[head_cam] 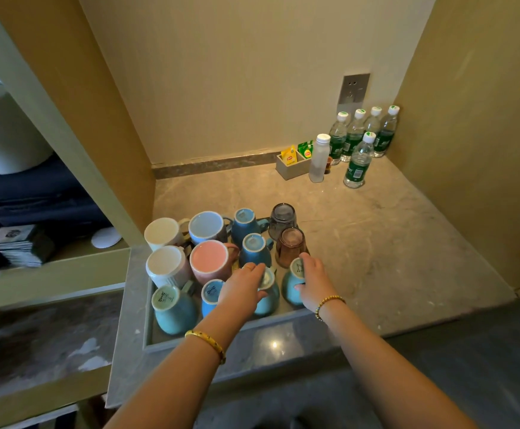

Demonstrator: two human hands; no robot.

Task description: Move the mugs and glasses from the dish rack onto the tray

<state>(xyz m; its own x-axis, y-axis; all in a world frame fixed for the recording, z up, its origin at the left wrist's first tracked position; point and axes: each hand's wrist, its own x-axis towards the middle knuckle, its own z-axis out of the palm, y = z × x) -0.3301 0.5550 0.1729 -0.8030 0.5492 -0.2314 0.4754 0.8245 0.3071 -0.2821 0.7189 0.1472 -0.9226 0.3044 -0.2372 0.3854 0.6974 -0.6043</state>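
A grey tray (190, 343) at the counter's front left holds several upside-down mugs and two upside-down glasses. My left hand (243, 287) grips a light blue mug (268, 297) at the tray's front. My right hand (313, 280) wraps around another light blue mug (291, 284) at the front right corner. Behind them stand a brown glass (291, 247) and a grey glass (283, 221). A pink mug (210, 261), two white mugs (162, 232) and further blue mugs (173, 309) fill the left and back. No dish rack is in view.
At the back right of the stone counter (391, 243) stand several green-labelled water bottles (357, 162), a white bottle (319, 159) and a small box of tea bags (292, 164). Wooden walls close both sides. Open shelves (51, 274) lie to the left.
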